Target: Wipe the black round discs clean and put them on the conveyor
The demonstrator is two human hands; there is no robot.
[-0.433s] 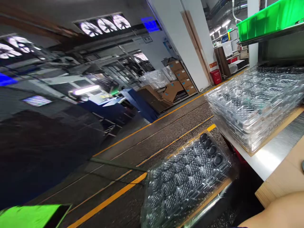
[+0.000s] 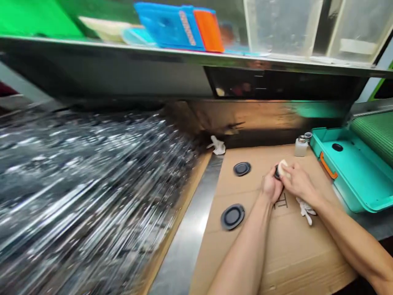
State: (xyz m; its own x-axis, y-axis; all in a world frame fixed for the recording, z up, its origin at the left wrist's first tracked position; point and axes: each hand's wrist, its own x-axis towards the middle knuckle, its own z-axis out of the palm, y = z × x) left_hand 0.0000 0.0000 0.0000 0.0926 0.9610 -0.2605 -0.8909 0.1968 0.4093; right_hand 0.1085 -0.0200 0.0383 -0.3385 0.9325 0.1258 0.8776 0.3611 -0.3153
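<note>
Over the cardboard sheet (image 2: 245, 254), my left hand (image 2: 271, 187) is closed around a small black round part (image 2: 276, 172), mostly hidden by fingers. My right hand (image 2: 297, 181) pinches a cream-white wiping pad (image 2: 283, 167) against that part. To the left lie two dark, rounded discs with raised rims, a farther disc (image 2: 242, 169) and a larger, nearer disc (image 2: 232, 216). Beneath my right wrist is a crumpled white glove (image 2: 306, 211). A small translucent bottle with a metal top (image 2: 301, 146) stands beyond my hands.
Blurred stacked clear plastic trays (image 2: 92, 188) fill the left side. At right sits a teal bin (image 2: 365, 176) with an orange latch and a black piece (image 2: 337, 147) inside, beside a green mesh surface (image 2: 376, 133). A shelf (image 2: 184, 57) with containers spans overhead.
My view has swung right, from the aisle and tray stacks to the workbench. Both hands, the black part and the pad now show; earlier only a bit of bare skin appeared at lower right.
</note>
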